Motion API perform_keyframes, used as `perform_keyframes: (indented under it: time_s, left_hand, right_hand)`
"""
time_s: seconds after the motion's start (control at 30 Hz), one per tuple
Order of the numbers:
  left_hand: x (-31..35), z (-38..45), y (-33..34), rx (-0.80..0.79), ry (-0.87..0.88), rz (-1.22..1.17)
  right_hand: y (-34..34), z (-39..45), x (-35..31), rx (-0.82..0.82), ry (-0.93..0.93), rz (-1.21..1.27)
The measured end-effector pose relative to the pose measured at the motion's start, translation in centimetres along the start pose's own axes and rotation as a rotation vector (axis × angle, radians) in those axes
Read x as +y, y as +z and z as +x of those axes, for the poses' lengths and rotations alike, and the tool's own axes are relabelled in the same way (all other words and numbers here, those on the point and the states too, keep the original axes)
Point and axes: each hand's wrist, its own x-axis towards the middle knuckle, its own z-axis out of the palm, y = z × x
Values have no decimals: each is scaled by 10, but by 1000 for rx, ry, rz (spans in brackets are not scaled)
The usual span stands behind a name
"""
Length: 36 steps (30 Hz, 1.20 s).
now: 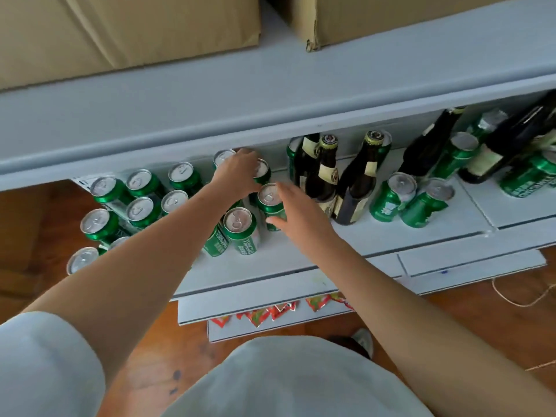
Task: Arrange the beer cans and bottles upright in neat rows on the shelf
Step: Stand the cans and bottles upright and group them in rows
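Several green beer cans stand upright in rows on the left of the white shelf (pixel 301 257). My left hand (pixel 237 173) reaches to the back and grips a green can (pixel 262 173) from above. My right hand (pixel 296 209) holds another green can (pixel 269 200) by its side, fingers along its far flank and thumb at its front. A further can (pixel 240 227) stands just in front of them. Dark brown beer bottles (pixel 325 173) stand to the right of my hands, one bottle (pixel 358 188) leaning.
More green cans (pixel 391 197) and dark bottles (pixel 427 145) crowd the shelf's right part, some tilted or lying. An upper shelf board (pixel 270 94) overhangs the back, carrying cardboard boxes (pixel 120 31). Wooden floor lies below, with a string (pixel 517 299) at the right.
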Motion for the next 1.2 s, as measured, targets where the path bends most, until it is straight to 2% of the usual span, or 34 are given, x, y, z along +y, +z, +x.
perform_keyframes:
  time_s: [0.03, 0.1, 0.17, 0.23, 0.3, 0.37, 0.43, 0.5, 0.63, 0.77, 0.9, 1.07, 1.2]
  left_hand:
    - [0, 1, -2, -22, 10, 32]
    - [-2, 4, -10, -89, 35, 98]
    - [-3, 4, -27, -144, -22, 82]
    - [7, -4, -47, -156, -126, -30]
    - [33, -20, -60, -66, -165, -163]
    - [73, -40, -59, 42, -64, -375]
    - [106, -57, -47, 68, 14, -564]
    - [126, -55, -32, 126, -21, -557]
    - [140, -43, -15, 247, -158, -503]
    - [145, -42, -3, 254, -209, -533]
    - [146, -47, 15, 224, -270, -528]
    - [156, -52, 37, 232, -369, -623]
    - [165, -51, 40, 295, -391, -600]
  right_hand:
    - [-10, -15, 2, 92, -1, 45]
    - [-36, -47, 12, 381, 43, 124]
    - [-64, -68, 31, 633, 122, 151]
    - [-85, -70, 53, 701, 185, 184]
    - [-99, -57, 71, 628, 217, 190]
    - [-107, -39, 84, 466, 232, 169]
    - [-113, -22, 93, 272, 236, 168]
    - [-118, -9, 100, 152, 231, 178]
    - [-128, 17, 112, 132, 168, 162]
    - [-130, 49, 121, 115, 143, 148]
    - [-129, 74, 126, 73, 280, 279]
    - [-131, 96, 129, -26, 445, 251]
    - [-141, 88, 120, -69, 388, 196]
